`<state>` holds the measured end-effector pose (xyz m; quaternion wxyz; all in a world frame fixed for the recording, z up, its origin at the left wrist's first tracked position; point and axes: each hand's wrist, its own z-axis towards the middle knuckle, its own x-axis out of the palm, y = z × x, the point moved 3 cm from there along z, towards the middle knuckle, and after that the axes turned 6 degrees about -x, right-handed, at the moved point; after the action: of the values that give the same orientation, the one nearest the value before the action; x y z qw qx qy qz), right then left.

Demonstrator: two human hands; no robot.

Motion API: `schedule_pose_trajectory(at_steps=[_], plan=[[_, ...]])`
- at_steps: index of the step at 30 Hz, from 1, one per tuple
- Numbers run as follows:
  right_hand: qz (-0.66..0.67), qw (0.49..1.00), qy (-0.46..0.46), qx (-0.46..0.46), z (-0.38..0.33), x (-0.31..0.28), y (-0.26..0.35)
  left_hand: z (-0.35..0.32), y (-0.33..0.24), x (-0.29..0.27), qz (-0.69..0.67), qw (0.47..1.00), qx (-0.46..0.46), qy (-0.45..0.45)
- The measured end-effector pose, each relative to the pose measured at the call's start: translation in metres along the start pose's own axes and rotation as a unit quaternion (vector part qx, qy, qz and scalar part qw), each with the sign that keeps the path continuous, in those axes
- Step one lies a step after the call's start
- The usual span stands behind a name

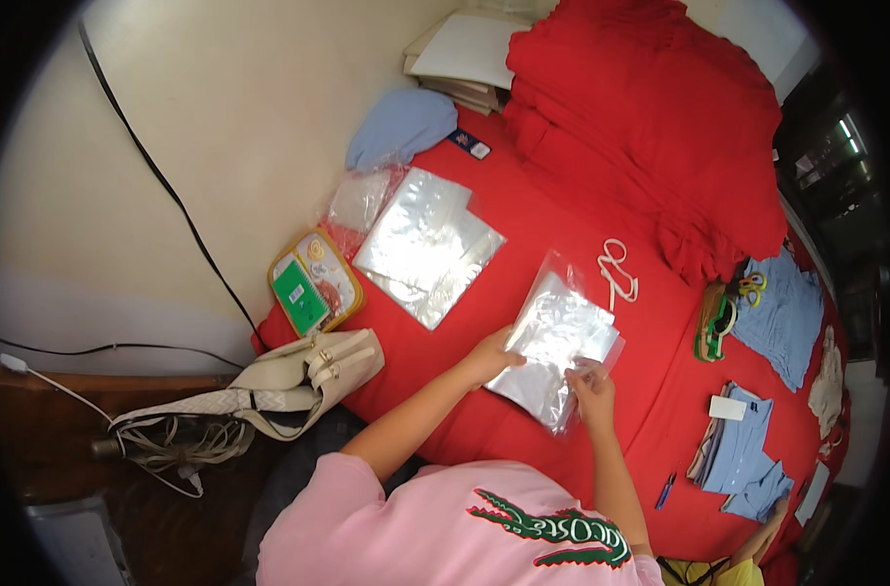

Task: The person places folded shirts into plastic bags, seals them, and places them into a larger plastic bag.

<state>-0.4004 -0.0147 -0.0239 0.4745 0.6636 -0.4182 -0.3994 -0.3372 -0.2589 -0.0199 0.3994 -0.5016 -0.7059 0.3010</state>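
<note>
Near the front edge of the red cloth-covered bed (523, 205), the left hand (489, 356) is gripping the clear crinkled plastic bag (557, 337) by its left side, while the right hand (593, 386) is pinching its lower right corner

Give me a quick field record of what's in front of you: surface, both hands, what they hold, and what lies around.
surface: red cloth
left hand: grips the left edge of a clear plastic bag
right hand: pinches the bag's lower right part
bag state: lifted at an angle; contents cannot be told
stack of clear bags: up left of the hands
white cord: right of the stack
folded blue garments: right side
cream handbag: left edge
</note>
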Motion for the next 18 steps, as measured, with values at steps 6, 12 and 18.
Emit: schedule_pose_trajectory(at_steps=[6,12,18], plan=[[-0.096,0.982,-0.131,-0.098,-0.008,-0.029,0.003,-0.048,-0.065,-0.051,-0.172,0.979,0.037,-0.099],[-0.416,0.869,-0.083,-0.254,-0.012,-0.012,0.016,-0.010,-0.212,-0.114,-0.231,0.894,0.315,-0.221],[-0.428,0.863,-0.084,-0.254,-0.012,-0.018,0.011,0.143,-0.404,-0.129,-0.291,0.786,0.486,-0.248]])
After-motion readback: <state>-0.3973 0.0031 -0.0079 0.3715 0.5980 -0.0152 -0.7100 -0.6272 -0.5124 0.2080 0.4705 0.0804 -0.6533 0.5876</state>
